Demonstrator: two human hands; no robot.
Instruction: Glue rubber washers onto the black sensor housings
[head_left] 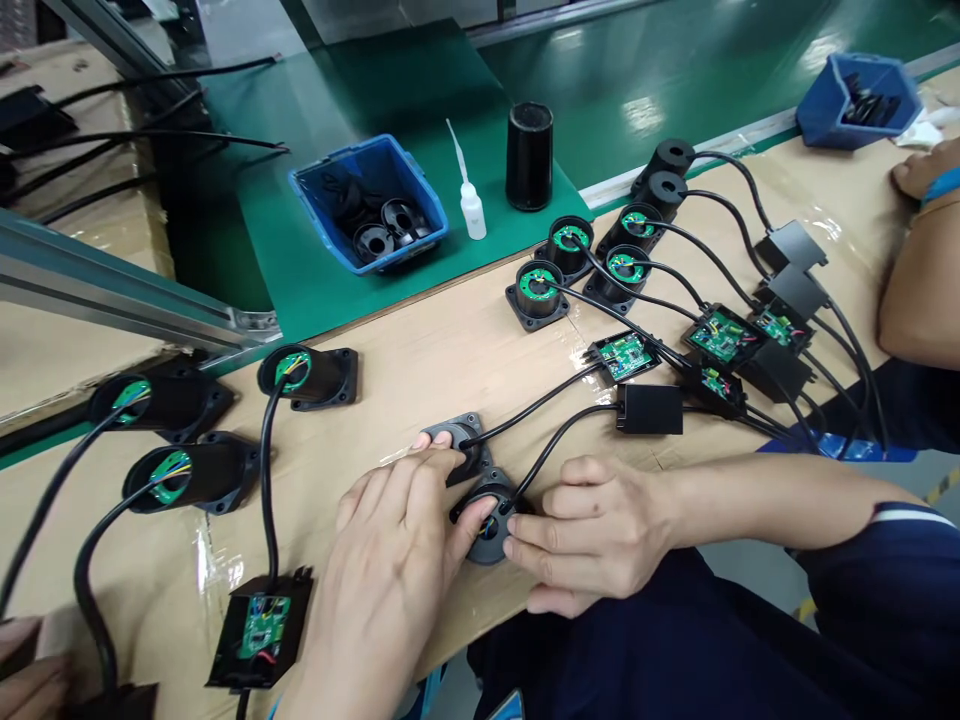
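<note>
Prob. wire-tucking step: round black plastic housing w/ cable, at tan bench 6 o'clock edge, pinched by both grips, L hand thumb closed on its 9 o'clock rim, R hand fingertips shut at 3 o'clock; next needs steady, gentle pressure.

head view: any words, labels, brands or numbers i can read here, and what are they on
No text can be read anywhere in this view.
green circuit boards: any print is too small to read.
black cylinder, white squeeze bottle, blue bin: no label shows.
round black housing, touched by the left hand and the right hand: no marking visible.
</note>
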